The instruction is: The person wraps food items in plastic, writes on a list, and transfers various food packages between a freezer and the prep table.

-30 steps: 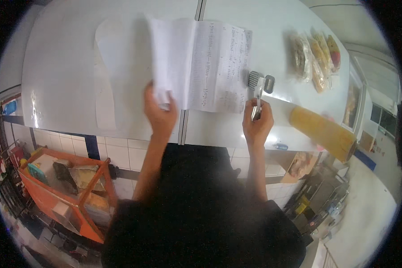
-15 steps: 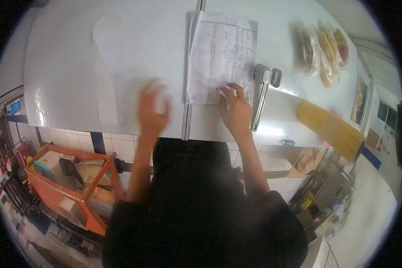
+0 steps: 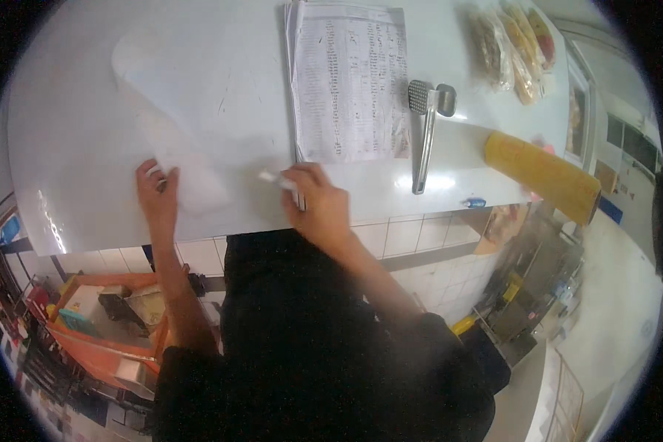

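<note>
At the lower left, below the counter (image 3: 81, 147), stands an orange open-framed cabinet (image 3: 92, 359) with boxes in it. Above it, the left hand (image 3: 157, 193) rests at the left edge of a pale, thin sheet (image 3: 173, 140) lying on the counter; its fingers are curled with the thumb apart, and I cannot tell whether they grip anything. Further right, the right hand (image 3: 323, 205) pinches a small white object (image 3: 268, 176), blurred, between thumb and fingers near the counter's front edge. Just beyond it lies a stack of printed sheets (image 3: 352, 88). Right of the stack is a metal mallet (image 3: 426, 140), its handle toward the person, then a small blue item (image 3: 474, 202) at the front edge, clear bags (image 3: 493, 51) further back, and a yellow roll (image 3: 541, 175) jutting past the edge.
</note>
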Available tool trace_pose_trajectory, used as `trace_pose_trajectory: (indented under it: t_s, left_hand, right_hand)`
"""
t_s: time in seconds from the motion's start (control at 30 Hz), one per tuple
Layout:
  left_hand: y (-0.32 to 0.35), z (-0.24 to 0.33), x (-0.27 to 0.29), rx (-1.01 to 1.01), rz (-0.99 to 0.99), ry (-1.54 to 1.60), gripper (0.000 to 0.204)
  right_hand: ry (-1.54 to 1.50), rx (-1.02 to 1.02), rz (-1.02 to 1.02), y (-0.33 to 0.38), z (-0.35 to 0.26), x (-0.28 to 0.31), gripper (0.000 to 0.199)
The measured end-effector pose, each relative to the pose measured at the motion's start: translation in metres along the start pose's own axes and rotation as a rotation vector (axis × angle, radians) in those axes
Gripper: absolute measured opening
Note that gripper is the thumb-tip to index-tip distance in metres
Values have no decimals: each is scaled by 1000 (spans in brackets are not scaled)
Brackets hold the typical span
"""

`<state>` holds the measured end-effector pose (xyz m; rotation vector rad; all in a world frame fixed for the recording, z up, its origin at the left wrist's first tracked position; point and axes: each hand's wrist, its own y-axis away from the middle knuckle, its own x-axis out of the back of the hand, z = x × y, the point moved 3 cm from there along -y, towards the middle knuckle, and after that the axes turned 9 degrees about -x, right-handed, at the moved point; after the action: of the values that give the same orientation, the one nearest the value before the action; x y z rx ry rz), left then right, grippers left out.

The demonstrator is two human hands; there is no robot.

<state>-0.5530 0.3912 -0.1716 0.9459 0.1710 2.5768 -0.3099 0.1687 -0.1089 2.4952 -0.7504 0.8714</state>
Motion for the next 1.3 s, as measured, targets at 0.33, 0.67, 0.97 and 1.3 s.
trace_pose_trajectory:
  t_s: [0.33, 0.67, 0.97, 1.3]
  left_hand:
    - [-7, 59, -43, -42, -199, -23, 60]
    - [-83, 48, -25, -1080, -160, -612, 88]
    - [-87, 47, -28, -1090, -179, -638, 101]
    - [-88, 46, -29, -1080, -195, -656, 105]
  right_hand:
    - [122, 53, -43, -20, -18, -75, 49]
    - [181, -63, -95, 13, -17, -72, 45]
    - [302, -206, 325, -12, 33, 10, 54]
    - [401, -310, 177, -13, 55, 13, 70]
